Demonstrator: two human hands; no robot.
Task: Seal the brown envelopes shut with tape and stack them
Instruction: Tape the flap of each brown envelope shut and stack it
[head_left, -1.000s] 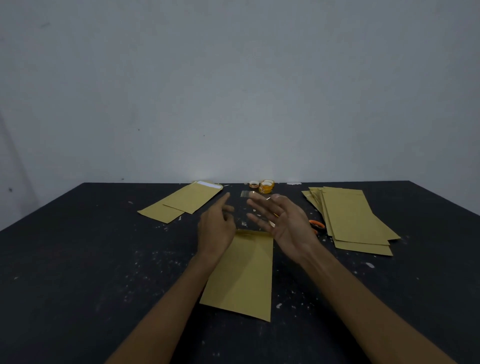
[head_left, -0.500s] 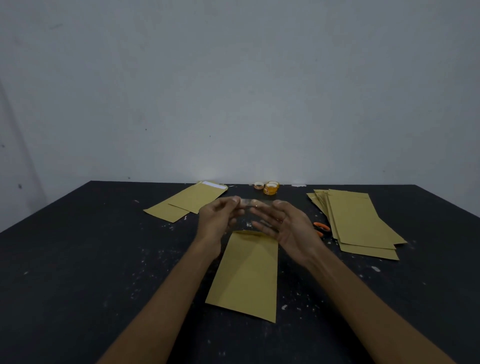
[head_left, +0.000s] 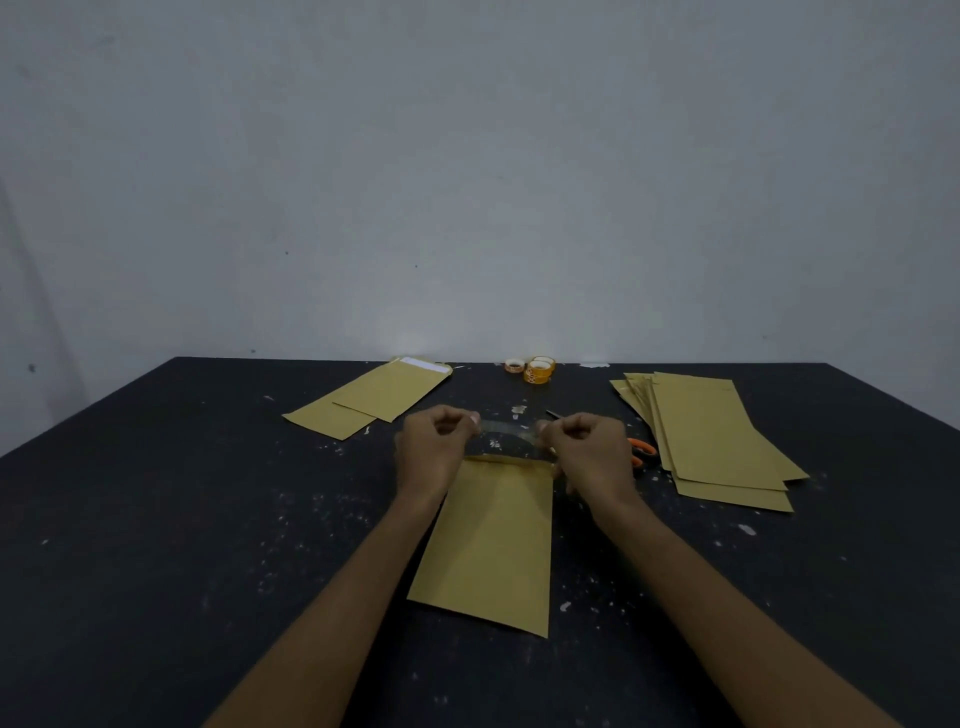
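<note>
An envelope lies flat on the table, nearest the person. Over its far end, the left hand and right hand each pinch one end of a clear tape strip, stretched between them. Scissors lie just right of the right hand. Farther off, one stack lies right and two envelopes lie left. Tape rolls sit at the far edge.
</note>
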